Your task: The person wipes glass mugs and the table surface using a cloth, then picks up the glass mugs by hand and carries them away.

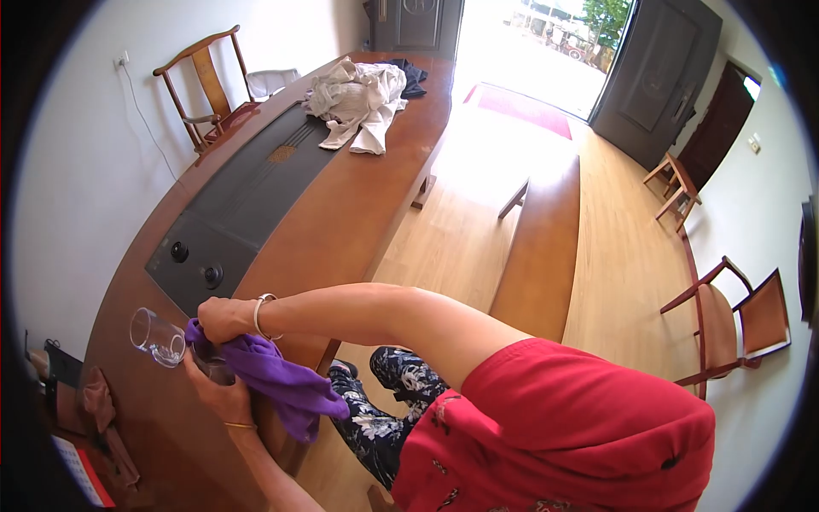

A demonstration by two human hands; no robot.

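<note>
My right hand [223, 319], with a silver bangle at the wrist, is closed on a purple cloth [277, 375] that hangs down past the table edge. Just below it, my left hand [217, 391] curls around a clear glass [207, 358], partly hidden by the fingers and the cloth. The cloth touches the rim area of this glass; how far it goes inside, I cannot tell. Beside both hands, another clear glass [158, 338] is on the wooden table [316, 230].
A dark inset panel [247, 205] with two black knobs lies in the tabletop. Crumpled clothes [363, 94] are piled at the far end. A long bench [539, 239] runs alongside. Chairs [734, 320] stand by the walls, and a door [657, 77] is open at the back.
</note>
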